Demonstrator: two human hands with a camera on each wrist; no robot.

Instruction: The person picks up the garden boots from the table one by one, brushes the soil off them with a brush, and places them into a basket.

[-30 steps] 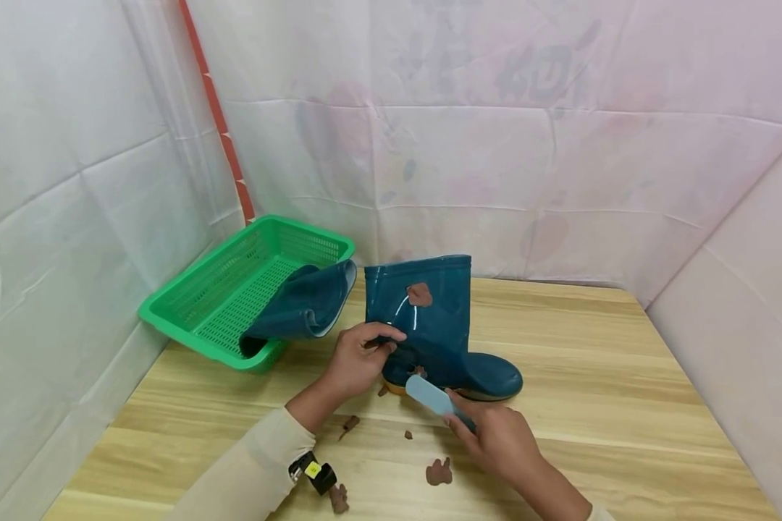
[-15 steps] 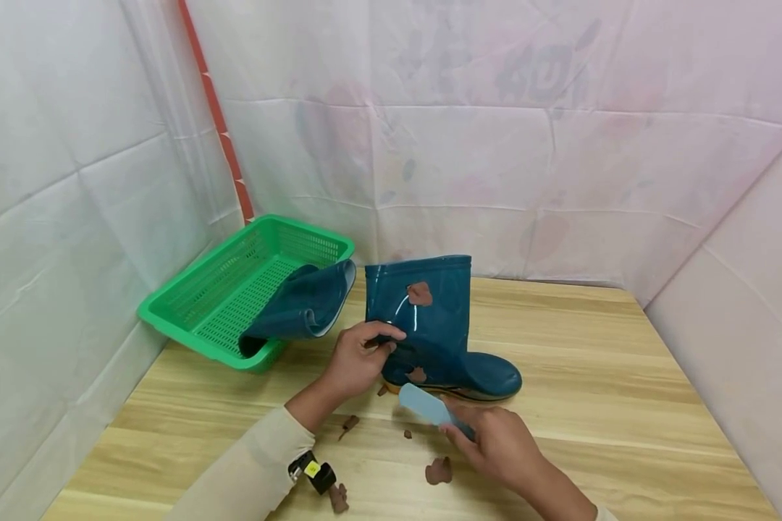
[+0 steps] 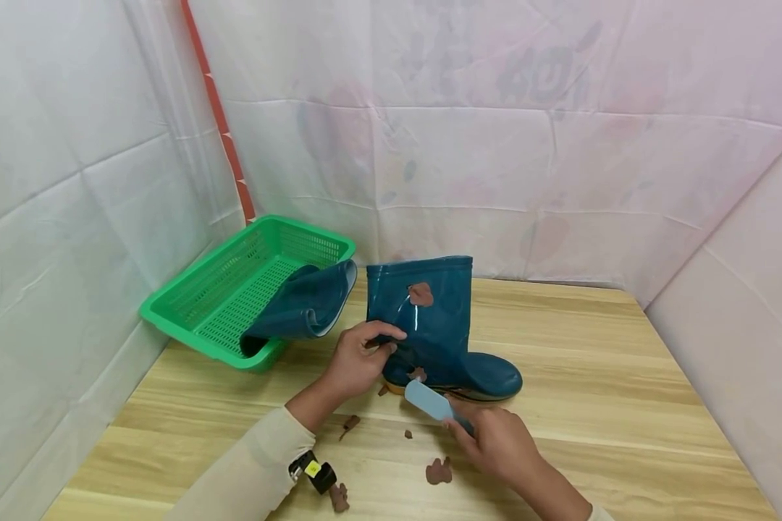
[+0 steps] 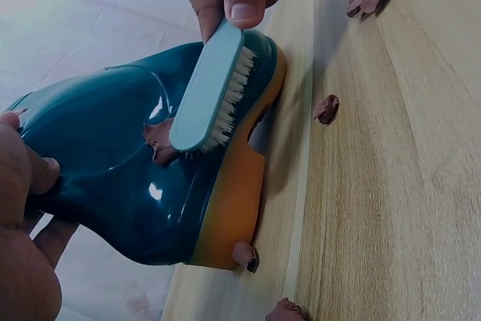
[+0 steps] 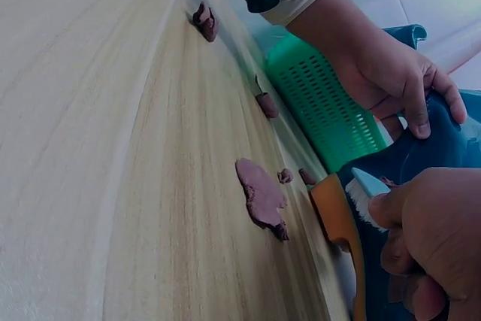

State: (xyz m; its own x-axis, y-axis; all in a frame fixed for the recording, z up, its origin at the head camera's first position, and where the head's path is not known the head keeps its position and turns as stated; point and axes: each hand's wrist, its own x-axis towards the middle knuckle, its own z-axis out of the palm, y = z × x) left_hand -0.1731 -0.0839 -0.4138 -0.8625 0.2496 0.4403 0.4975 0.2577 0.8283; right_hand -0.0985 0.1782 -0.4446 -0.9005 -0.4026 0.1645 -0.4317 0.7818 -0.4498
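Note:
A dark teal rubber boot (image 3: 430,340) with an orange sole stands upright on the table, toe to the right. My left hand (image 3: 361,358) pinches the back of its shaft above the heel. In my right hand (image 3: 498,441) is a light blue scrub brush (image 3: 428,400), gripped by its handle. White bristles (image 4: 231,103) lie against the boot's side just above the sole, at the edge of a brown mud patch (image 4: 159,140). Higher on the shaft sits another brown patch (image 3: 421,294).
A green perforated basket (image 3: 195,340) stands at the back left with a second teal boot (image 3: 300,304) leaning over its rim. Several brown mud pieces lie on the wooden table, among them a flat one (image 3: 439,472). White cloth walls (image 3: 456,159) enclose the back and sides.
The brush dips slightly down and left off the mud patch, then comes back up against the boot. The left hand and boot stay put.

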